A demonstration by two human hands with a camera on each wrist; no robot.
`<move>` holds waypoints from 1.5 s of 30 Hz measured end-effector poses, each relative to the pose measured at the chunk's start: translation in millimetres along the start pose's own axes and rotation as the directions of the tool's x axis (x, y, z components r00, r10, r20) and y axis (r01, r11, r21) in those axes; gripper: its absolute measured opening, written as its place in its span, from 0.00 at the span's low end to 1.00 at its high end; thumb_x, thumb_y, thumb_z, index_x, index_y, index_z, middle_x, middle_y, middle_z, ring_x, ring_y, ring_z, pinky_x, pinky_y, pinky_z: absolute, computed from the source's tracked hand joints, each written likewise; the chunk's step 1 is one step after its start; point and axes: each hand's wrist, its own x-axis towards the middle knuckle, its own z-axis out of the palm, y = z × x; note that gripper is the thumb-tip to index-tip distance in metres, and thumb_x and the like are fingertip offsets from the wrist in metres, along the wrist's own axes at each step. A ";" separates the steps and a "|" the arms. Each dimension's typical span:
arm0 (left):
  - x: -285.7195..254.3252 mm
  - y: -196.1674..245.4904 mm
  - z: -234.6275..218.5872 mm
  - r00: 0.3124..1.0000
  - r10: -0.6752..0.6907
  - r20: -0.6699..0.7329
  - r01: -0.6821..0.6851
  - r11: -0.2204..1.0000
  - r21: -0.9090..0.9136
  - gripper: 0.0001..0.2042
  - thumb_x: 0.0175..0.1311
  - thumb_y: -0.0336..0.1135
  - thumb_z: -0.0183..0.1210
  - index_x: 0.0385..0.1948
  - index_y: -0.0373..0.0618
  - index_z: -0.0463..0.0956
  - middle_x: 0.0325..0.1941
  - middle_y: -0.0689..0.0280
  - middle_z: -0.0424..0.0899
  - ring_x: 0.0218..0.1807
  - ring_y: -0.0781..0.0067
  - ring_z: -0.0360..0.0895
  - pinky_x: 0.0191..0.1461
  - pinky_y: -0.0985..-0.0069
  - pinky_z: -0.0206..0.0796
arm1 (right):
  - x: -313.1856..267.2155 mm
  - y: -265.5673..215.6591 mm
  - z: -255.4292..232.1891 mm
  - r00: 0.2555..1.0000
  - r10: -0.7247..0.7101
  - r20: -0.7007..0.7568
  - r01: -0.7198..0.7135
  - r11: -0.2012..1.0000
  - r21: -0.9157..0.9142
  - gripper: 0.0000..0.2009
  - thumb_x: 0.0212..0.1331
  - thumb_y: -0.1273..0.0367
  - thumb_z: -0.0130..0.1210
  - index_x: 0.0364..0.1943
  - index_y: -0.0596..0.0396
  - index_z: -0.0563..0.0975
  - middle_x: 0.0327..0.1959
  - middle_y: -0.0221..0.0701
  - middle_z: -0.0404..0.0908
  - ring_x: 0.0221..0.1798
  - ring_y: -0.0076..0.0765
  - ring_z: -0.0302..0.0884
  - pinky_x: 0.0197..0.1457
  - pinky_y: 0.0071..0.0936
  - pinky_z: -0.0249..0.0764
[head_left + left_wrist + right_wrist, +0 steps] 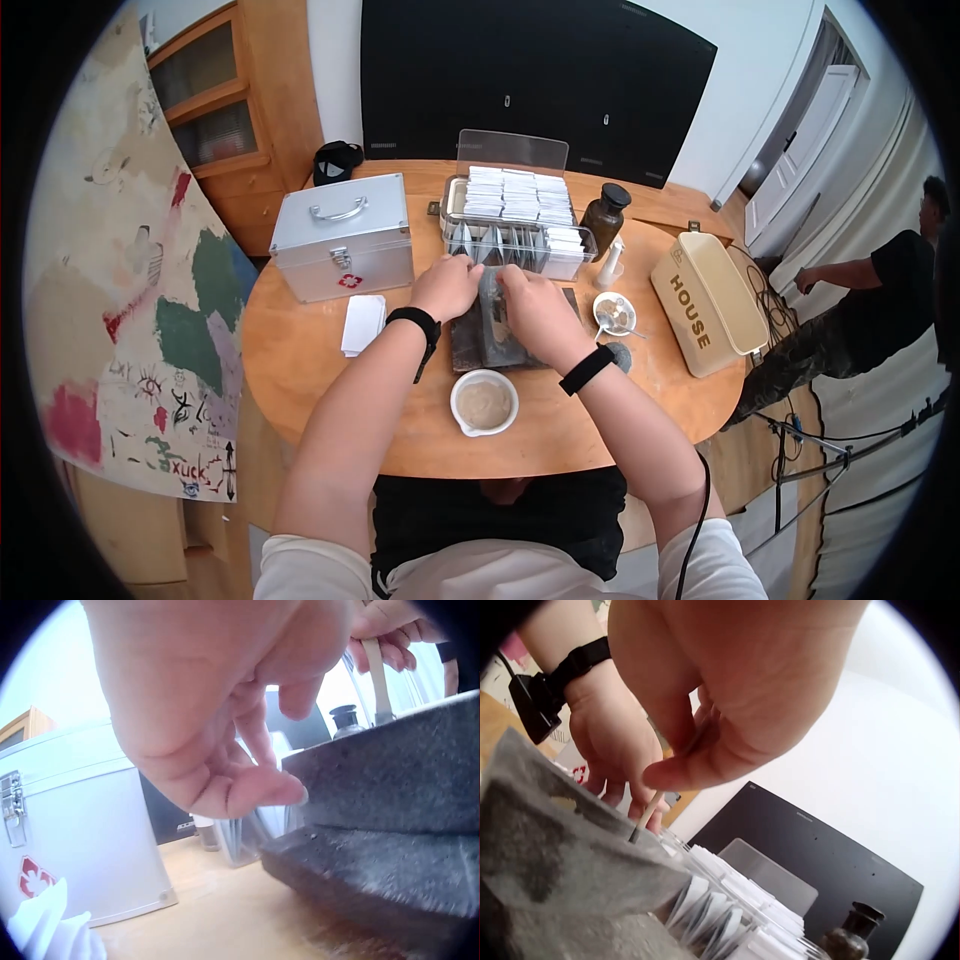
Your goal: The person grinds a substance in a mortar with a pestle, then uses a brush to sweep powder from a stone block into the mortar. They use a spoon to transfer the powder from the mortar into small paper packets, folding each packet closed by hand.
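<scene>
A grey, curved tile-like piece [490, 310] stands on edge upon a dark flat slab [465, 345] at the table's middle. My left hand [448, 290] holds its far end, with fingertips right at the corner in the left wrist view. Between the thumb and fingers of my right hand [540, 315] is a thin pale stick [649, 813], pinched, its dark tip against the grey piece's upper edge. A white bowl [484, 432] of beige paste sits in front of the slab.
A silver case [340, 240] and white cards [363, 325] lie leftward. Behind is a clear box [512, 150] of white packets. A brown bottle [605, 215], a small dish [598, 303] with spoons and a cream HOUSE bin [705, 300] stand rightward. Another person [880, 290] is at far right.
</scene>
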 end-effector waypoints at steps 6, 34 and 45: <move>0.5 12.2 1.1 0.994 -0.037 0.098 0.035 0.999 0.018 0.22 0.65 0.44 0.63 0.53 0.36 0.83 0.51 0.45 0.88 0.56 0.44 0.84 0.60 0.56 0.75 | 6.9 6.7 -2.6 0.996 0.042 -0.075 -0.034 0.994 0.103 0.05 0.68 0.76 0.54 0.44 0.61 0.78 0.34 0.50 0.86 0.38 0.62 0.85 0.42 0.49 0.81; 3.9 -16.2 12.8 0.954 -0.090 0.286 0.221 0.854 -0.470 0.24 0.80 0.47 0.50 0.68 0.42 0.73 0.41 0.58 0.84 0.39 0.64 0.82 0.45 0.65 0.79 | -18.4 15.3 -7.3 0.988 0.153 -0.005 -0.139 0.905 0.401 0.04 0.69 0.78 0.55 0.43 0.61 0.79 0.33 0.40 0.87 0.35 0.38 0.86 0.42 0.32 0.81; -23.8 -18.7 8.4 0.996 -0.062 -0.066 0.042 0.961 -0.272 0.22 0.79 0.49 0.50 0.55 0.36 0.79 0.49 0.43 0.86 0.56 0.44 0.82 0.62 0.57 0.72 | -26.5 2.1 -16.4 0.997 0.074 0.013 -0.074 0.951 0.299 0.04 0.69 0.78 0.54 0.42 0.60 0.80 0.35 0.42 0.87 0.38 0.49 0.87 0.42 0.37 0.80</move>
